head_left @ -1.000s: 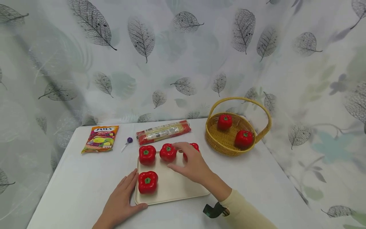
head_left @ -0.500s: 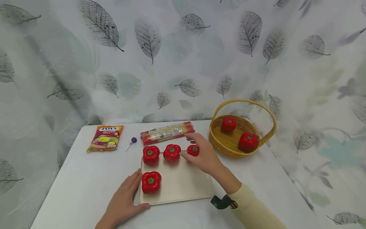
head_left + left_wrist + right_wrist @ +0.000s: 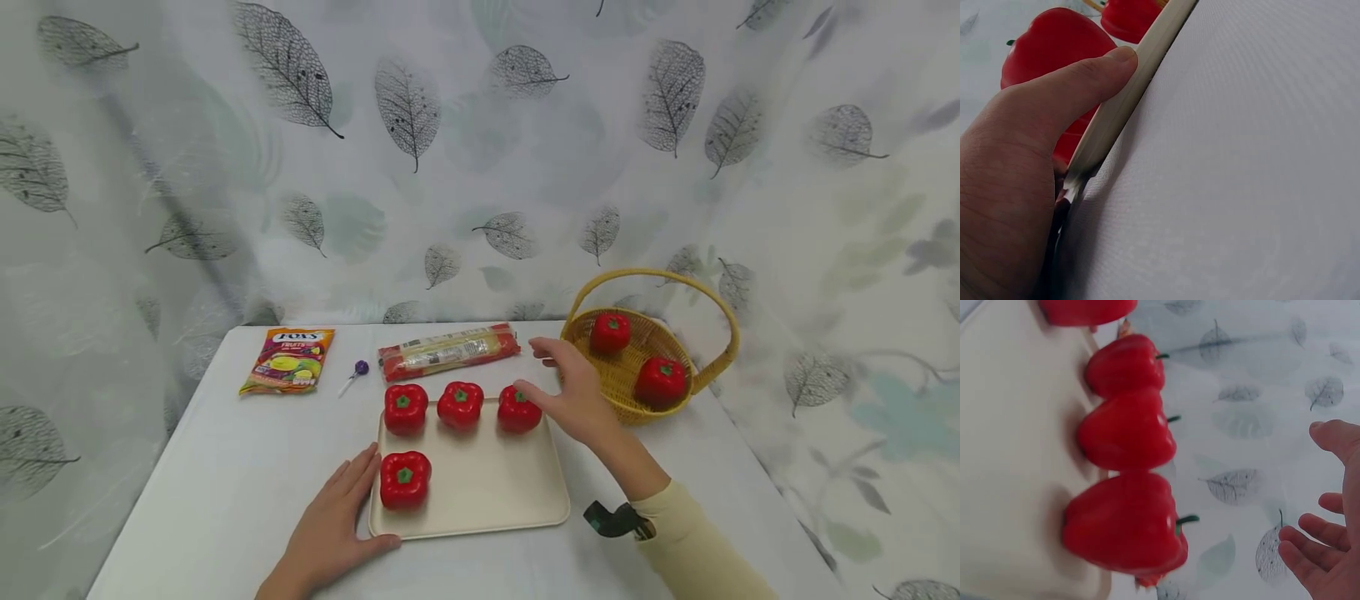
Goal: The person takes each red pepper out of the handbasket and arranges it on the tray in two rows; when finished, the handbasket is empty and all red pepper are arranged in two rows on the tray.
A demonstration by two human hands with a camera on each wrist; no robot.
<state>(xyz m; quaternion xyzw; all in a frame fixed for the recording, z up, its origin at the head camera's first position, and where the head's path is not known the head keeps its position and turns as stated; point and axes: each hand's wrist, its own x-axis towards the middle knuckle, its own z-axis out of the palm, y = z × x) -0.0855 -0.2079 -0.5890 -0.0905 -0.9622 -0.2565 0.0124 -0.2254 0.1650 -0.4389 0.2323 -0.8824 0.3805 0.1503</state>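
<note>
- And here's the tray [image 3: 491, 483] mid-desk [image 3: 202, 500], left hand [image 3: 330, 525] right there at its left edge!
- Three bell peppers [image 3: 461, 406] line the tray's back, a fourth pepper [image 3: 405, 481] sitting before the leftmost!
- Right hand [image 3: 581, 396], between the row's right end and the basket [image 3: 611, 375]!
- Back right, that basket, two more peppers [image 3: 662, 383] inside!
- Behind the tray, a long packet [image 3: 448, 351]; left of it, the lollipop [image 3: 360, 369]; farthest left, the Fox's bag [image 3: 288, 361]!

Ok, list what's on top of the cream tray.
The tray bears a left pepper, middle pepper and right pepper along its far edge, plus a near pepper at its left, all red. The surface beneath them is covered from view.
</note>
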